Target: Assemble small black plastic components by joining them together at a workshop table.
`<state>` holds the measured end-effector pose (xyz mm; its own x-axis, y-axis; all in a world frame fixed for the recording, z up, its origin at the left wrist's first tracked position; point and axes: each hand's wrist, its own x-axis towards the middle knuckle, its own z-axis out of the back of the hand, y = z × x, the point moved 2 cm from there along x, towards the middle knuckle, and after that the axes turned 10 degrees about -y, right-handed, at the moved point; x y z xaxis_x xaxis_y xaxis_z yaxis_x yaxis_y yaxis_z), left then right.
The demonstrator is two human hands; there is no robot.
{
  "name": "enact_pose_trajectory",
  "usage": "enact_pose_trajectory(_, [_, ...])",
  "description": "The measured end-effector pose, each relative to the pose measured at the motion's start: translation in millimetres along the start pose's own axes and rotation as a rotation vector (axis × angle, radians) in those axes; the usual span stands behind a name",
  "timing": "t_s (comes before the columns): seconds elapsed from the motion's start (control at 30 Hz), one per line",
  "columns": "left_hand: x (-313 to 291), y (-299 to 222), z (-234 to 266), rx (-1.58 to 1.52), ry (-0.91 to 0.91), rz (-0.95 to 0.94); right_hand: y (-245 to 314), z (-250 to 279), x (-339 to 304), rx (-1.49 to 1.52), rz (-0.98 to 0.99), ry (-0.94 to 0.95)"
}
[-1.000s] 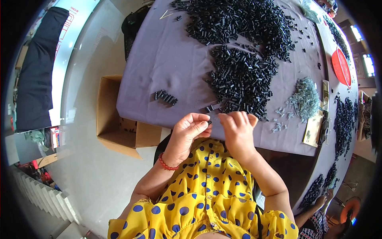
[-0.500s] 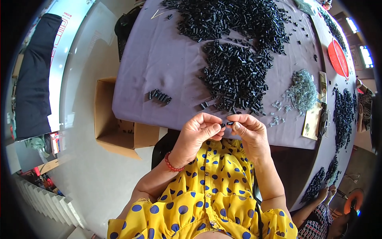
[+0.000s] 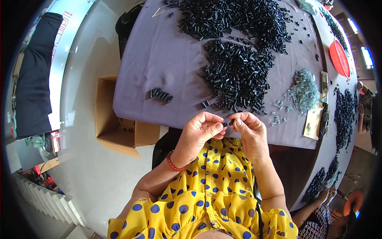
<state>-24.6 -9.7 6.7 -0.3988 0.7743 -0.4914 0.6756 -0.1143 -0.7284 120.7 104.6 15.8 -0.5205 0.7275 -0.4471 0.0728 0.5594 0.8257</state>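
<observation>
Just past the table's near edge, my left hand (image 3: pixel 204 130) pinches a small black tubular piece (image 3: pixel 225 124) between thumb and fingertips. Close beside it, my right hand (image 3: pixel 250 133) pinches another small black piece (image 3: pixel 231 122), partly covered by the fingers. A narrow gap separates the two pieces. Ahead of my hands lies a big pile of short black tubes (image 3: pixel 238 71) on the lavender tablecloth (image 3: pixel 167 59). To the left sits a small group of black pieces (image 3: pixel 160 95) in a row. A heap of small clear pieces (image 3: pixel 304 91) lies to the right.
An open cardboard box (image 3: pixel 115 115) stands on the floor at the table's left corner. Right of the clear heap are a yellowish card (image 3: pixel 312 122) and eyeglasses (image 3: pixel 325 124). A red basket (image 3: pixel 339 59) sits farther right, and a co-worker's hands (image 3: pixel 327 195) are at the lower right.
The black piece in my right fingers has tilted and sits slightly farther from the left one. The view has shifted a little; both hands keep their pinch.
</observation>
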Motion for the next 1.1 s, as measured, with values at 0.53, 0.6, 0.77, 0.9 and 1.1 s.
enact_pose_trajectory(0.53, [-0.8, 0.0, -3.7, -0.001, 0.024, -0.013, -0.4, -1.6, -3.4, -0.149, 0.138, -0.013])
enact_pose_trajectory(0.6, [-1.2, 0.1, -3.7, 0.001, 0.030, -0.025, 0.2, -2.0, -3.2, -0.229, 0.182, -0.016])
enact_pose_trajectory(0.77, [-2.2, -0.8, -4.3, 0.009, 0.033, -0.026, -1.8, -2.8, -3.9, -0.229, 0.206, -0.020])
enact_pose_trajectory(0.9, [-3.6, -2.0, -4.9, 0.011, 0.032, -0.013, -1.0, -4.5, -5.2, -0.252, 0.265, -0.014])
enact_pose_trajectory(1.1, [-4.2, -2.8, -6.6, 0.009, 0.029, -0.017, -1.3, -3.4, -5.3, -0.258, 0.262, -0.008])
